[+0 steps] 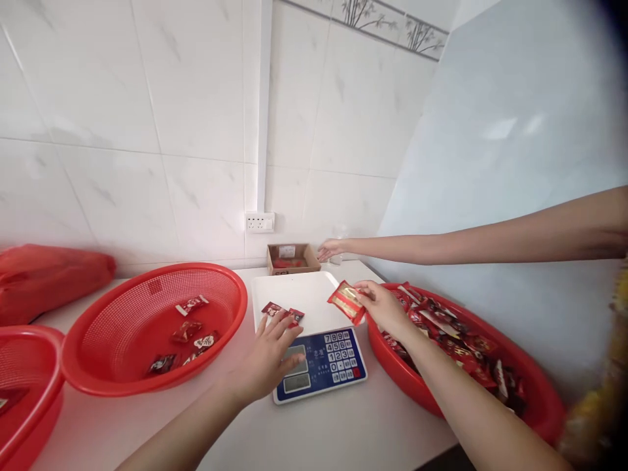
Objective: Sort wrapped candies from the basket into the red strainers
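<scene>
The right grip (385,307) was closed on a red-and-gold packet (347,302), held over the right side of the white-and-blue scale (304,291). The left grip (272,356) was released, its fingers spread over small dark-red packets (273,309) at the near left of the scale's plate; I could not tell whether they touched. On the table (333,435), the right basket (409,386) was heaped with wrapped pieces, and the left basket (137,314) held a few. At the far side, another person's hand (331,248) was beside a cardboard box (275,269).
</scene>
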The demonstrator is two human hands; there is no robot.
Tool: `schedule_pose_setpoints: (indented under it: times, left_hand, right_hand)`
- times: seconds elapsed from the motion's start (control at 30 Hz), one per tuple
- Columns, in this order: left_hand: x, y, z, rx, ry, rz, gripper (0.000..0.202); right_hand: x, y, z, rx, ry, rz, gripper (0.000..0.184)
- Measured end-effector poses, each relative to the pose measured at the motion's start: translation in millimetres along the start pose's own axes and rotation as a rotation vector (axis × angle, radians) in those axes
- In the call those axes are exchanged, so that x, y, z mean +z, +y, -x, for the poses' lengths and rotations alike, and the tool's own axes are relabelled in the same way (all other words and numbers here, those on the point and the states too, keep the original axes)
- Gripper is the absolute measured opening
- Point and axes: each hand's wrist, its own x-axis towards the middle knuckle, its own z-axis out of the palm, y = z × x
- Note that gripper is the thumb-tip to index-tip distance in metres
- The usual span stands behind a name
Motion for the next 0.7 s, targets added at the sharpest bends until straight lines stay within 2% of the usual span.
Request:
schedule_pose_setpoints:
  times: [0.1,0.2,0.27,0.37,0.47,0.57,0.63,0.7]
  left_hand:
    - [-1.8,4,-7,-0.135,0.063,0.234,0.055]
    - [-6.6,5,-19,-0.320,0.193,0.627,0.069]
    - [-10.9,4,-26,-0.380,0.207,0.919,0.061]
    - [-16.2,5,-32,-0.362,0.229,1.187,0.040]
    - [-17.2,10,-32,-0.298,0.328,1.245,0.033]
    - [-13.4,11,-31,-0.279,0.319,1.211,0.031]
    - [-9.9,7,-30,-0.302,0.330,1.049,0.028]
    - [-7.7,-2,-29,-0.346,0.370,0.750,0.028]
  right_hand:
    - [36,-18,1,-0.048,-0.129,-0.170,0.021]
    - [59,-41,9,-0.119,-0.312,-0.323,0.021]
    - [66,-54,16,-0.116,-0.381,-0.385,0.021]
    - [70,-63,25,-0.025,-0.372,-0.459,0.033]
    - [70,-65,32,0.114,-0.469,-0.586,0.049]
    - [70,-63,33,0.114,-0.554,-0.596,0.040]
    - [69,-58,28,0.039,-0.473,-0.497,0.033]
    - [66,-51,18,-0.016,-0.323,-0.347,0.028]
